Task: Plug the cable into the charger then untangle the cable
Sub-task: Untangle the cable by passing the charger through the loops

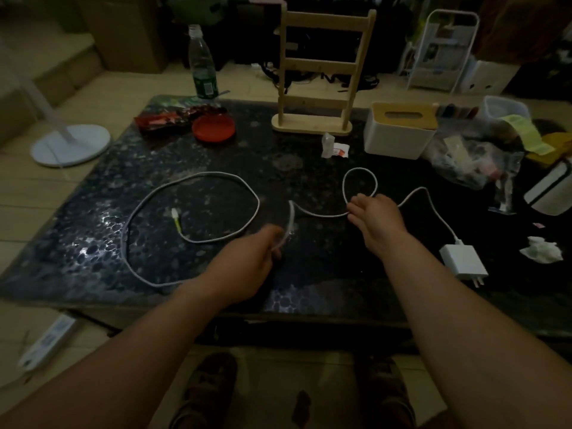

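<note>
Cable [198, 178] is already sitting in the charger [463, 262], right of both hands. Left hand [247, 267] is pinching a mid-span, keeping it taut; right hand [376, 216], fingers loosely spread, is touching the small loop ahead of it, likely to flatten it on the tabletop [93, 243].

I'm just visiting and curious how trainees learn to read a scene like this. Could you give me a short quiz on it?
1. True or false: the white cable is already plugged into the charger.
2. Which hand is pinching the cable? A) left hand B) right hand C) neither
3. Fill in: the cable's free connector lies inside the large ____ of cable on the table.

Key:
1. True; the cable runs into the charger's end.
2. A; the right hand rests open at the small loop.
3. loop
</note>
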